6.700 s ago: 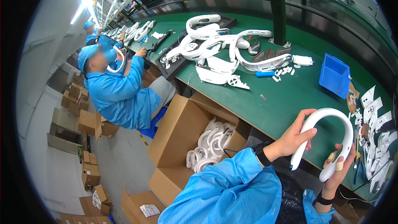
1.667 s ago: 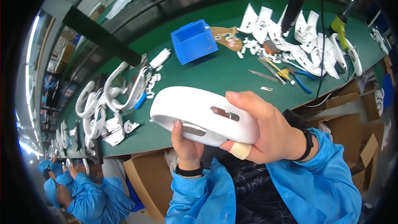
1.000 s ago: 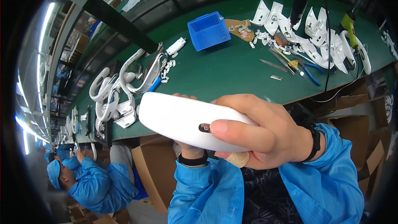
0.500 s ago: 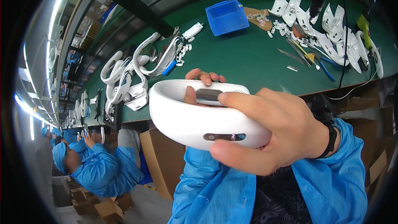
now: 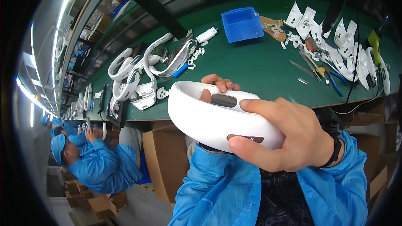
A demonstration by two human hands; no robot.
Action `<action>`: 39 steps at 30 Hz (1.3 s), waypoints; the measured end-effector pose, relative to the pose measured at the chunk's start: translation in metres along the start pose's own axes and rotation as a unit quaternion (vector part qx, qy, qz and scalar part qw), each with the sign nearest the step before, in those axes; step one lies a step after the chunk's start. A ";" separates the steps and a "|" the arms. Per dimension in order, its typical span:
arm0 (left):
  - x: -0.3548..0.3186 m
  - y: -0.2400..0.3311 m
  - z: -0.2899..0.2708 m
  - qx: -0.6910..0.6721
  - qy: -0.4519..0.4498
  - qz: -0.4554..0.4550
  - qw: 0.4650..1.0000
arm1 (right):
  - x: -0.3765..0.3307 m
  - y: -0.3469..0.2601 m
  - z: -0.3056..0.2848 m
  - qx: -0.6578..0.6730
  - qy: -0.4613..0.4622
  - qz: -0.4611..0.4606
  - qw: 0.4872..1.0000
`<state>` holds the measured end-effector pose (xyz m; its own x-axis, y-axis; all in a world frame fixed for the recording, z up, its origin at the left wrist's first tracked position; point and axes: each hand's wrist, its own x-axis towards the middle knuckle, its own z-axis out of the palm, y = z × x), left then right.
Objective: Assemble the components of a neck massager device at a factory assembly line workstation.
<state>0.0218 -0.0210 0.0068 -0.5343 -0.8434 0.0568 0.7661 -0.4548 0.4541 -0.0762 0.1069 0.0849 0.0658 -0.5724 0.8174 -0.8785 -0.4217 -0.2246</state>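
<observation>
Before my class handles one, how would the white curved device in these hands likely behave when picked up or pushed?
The white curved device is probably stiff: it shows no sag where the left hand and right hand grip it. It looks smooth, so it may feel slippery. Set down and pushed, it might rock, since it is rounded outside.

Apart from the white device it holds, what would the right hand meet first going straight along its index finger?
Probably the thumb of the left hand, inside the curve of the white device; depth there is hard to judge.
</observation>
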 end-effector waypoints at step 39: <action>0.011 0.006 -0.048 0.085 -0.099 -0.084 0.988 | -0.014 0.021 -0.010 0.075 -0.014 0.054 0.996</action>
<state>0.0375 -0.0468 -0.0327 -0.7208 -0.6803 0.1327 0.5985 -0.5143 0.6143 -0.0999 0.1132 0.0742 -0.0100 -0.6381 0.7699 -0.8008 -0.4560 -0.3883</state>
